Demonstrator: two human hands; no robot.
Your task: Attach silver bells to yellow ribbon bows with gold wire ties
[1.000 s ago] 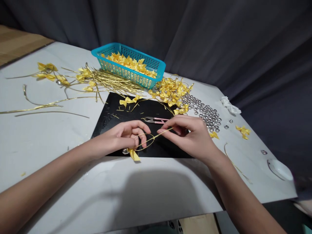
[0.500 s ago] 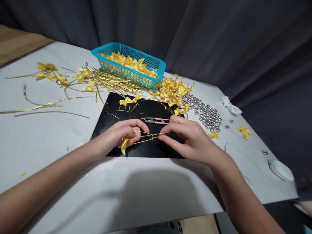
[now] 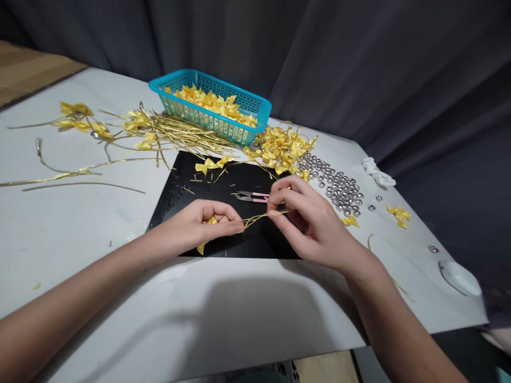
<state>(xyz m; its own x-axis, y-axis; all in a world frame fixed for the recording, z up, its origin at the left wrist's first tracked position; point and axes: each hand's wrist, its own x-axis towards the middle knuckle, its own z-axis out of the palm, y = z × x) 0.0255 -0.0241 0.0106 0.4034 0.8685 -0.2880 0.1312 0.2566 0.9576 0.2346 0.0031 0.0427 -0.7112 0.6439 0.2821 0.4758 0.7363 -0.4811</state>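
Note:
Over the black mat, my left hand is closed on a gold cord, with a yellow ribbon bow partly hidden beneath its fingers. The gold cord runs in crossed strands to my right hand, whose thumb and fingers pinch its other end. Small snips with pink handles lie on the mat just beyond my hands, their handle end partly covered by my right hand. Another yellow bow with cord rests at the mat's far edge.
A turquoise basket of yellow bows stands at the back. Gold cords lie beside it. Corded bows and silver beads are piled to the right. A white oval object sits near the right edge of the white table.
My left thumb and fingers have closed around the cord near the bow. My right hand has shifted slightly right, and the open cord loop is now narrower, its strands crossed.

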